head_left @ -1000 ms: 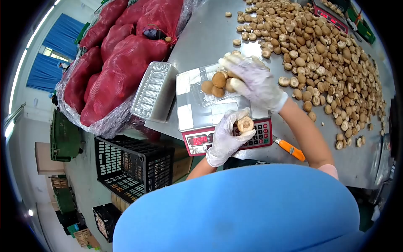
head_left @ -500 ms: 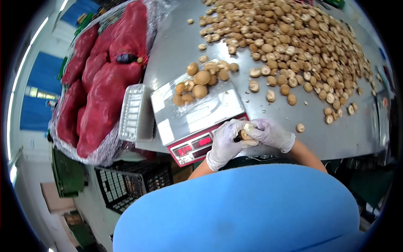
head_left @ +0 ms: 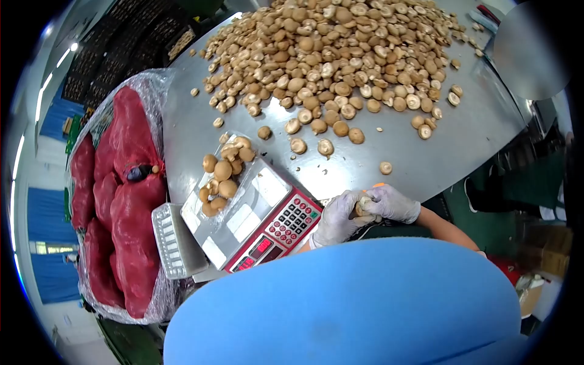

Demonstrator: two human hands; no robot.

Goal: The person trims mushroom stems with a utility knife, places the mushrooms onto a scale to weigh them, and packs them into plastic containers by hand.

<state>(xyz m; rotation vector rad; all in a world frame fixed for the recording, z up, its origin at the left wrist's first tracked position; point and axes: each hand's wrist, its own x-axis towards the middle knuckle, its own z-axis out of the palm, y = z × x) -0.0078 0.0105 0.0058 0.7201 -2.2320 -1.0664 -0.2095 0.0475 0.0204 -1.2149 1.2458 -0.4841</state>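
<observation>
My gloved left hand [head_left: 338,220] and gloved right hand [head_left: 395,204] meet at the table's front edge, close to my body. Between their fingertips is a brown mushroom [head_left: 363,207], partly covered by the gloves. Both hands are closed on it. A small orange piece [head_left: 378,184] shows just above the right hand's fingers; what it belongs to is hidden. Left of my hands stands a red and silver scale [head_left: 291,220] with lit red digits. On its plate, several mushrooms [head_left: 222,171] lie on clear plastic. A single mushroom [head_left: 385,168] rests on the table beyond my hands.
A large heap of mushrooms [head_left: 322,55] covers the far part of the metal table [head_left: 450,164]. Stacked clear plastic trays [head_left: 176,240] stand left of the scale. Further left, red mesh sacks [head_left: 139,237] lie in clear wrap. A person's foot [head_left: 470,194] shows at right.
My view has turned right, so the scale, sacks and heap now sit further left. Both hands remain together around the mushroom. The dark piece seen between them is hidden, and an orange piece now shows.
</observation>
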